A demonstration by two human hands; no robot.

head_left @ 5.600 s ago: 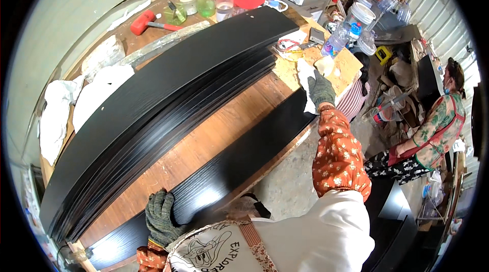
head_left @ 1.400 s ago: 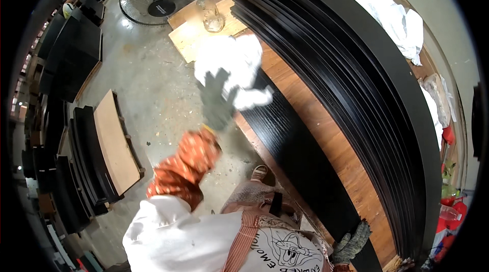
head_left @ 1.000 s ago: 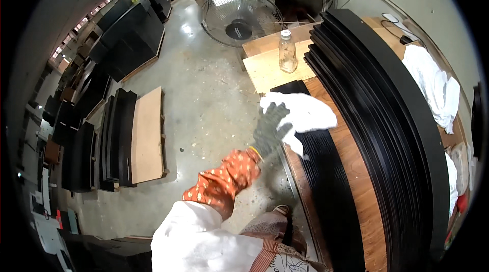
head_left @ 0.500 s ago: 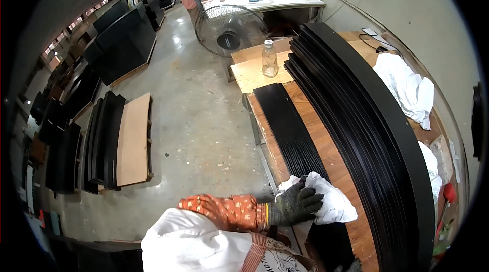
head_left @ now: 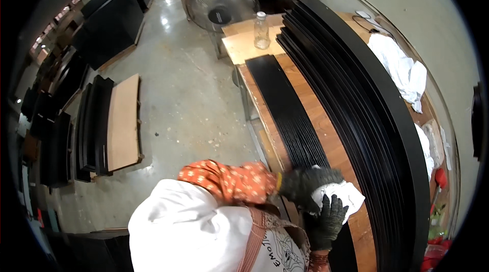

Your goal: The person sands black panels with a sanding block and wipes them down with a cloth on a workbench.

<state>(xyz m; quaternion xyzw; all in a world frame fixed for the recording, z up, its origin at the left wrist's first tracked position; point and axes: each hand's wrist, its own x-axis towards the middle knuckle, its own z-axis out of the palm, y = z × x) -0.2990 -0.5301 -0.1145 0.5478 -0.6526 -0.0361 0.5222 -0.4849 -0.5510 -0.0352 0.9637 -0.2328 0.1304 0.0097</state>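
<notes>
A long black board (head_left: 275,88) with wet-looking streaks lies along the wooden bench. Over its near part, my left hand (head_left: 305,185), in a dark glove, is closed on a bunched white cloth (head_left: 349,194); some of its fingers are blurred. My right hand (head_left: 327,225), gloved too, rests its spread fingers against the cloth's near edge. Both hands are close together, and the board beneath them is partly covered.
A tall row of black boards (head_left: 356,99) stands right of the board. A glass bottle (head_left: 261,32) sits at the bench's far end, by a fan (head_left: 220,13). White cloths (head_left: 400,65) lie along the wall. More boards (head_left: 94,124) stand on the floor at left.
My right hand has come up from the lower edge to the cloth. My left hand has turned and shifted slightly on the cloth, which is more bunched. The view has tilted downward.
</notes>
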